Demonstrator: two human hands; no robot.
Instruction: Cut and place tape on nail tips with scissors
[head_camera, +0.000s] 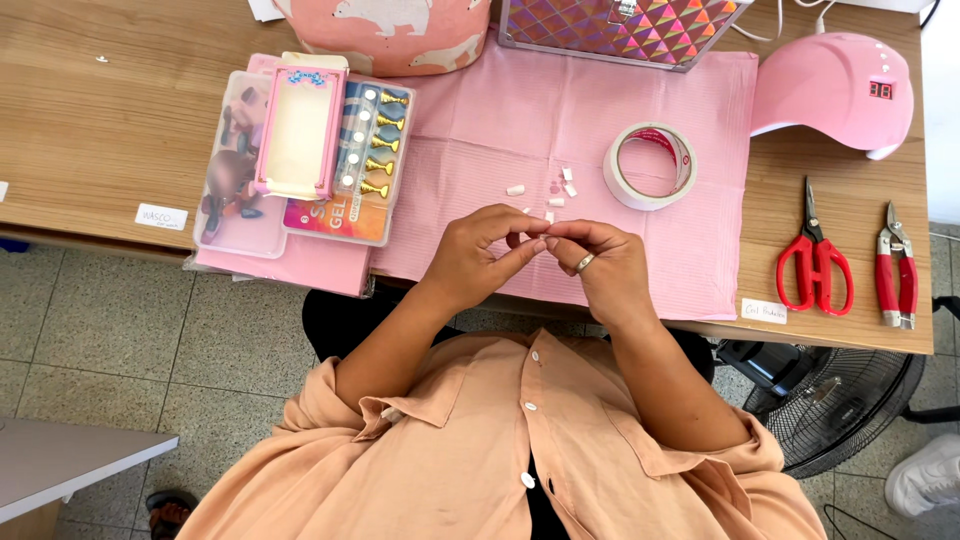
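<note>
My left hand (478, 255) and my right hand (600, 265) meet fingertip to fingertip over the front edge of the pink mat (480, 120). They pinch a small white piece (548, 217) between them, and the fingers hide most of it. There is a ring on my right hand. Several more small white pieces (560, 188) lie loose on the mat just beyond my fingers. A roll of white tape (650, 165) lies flat on the mat to their right.
A clear box with gold-tipped holders and a pink tray (300, 150) sits at the left. Behind are a pink bag (390, 35), a diamond-patterned case (620, 30) and a pink nail lamp (835, 90). Red scissors (815, 265) and red cutters (895, 270) lie at the right. A fan (845, 400) stands on the floor.
</note>
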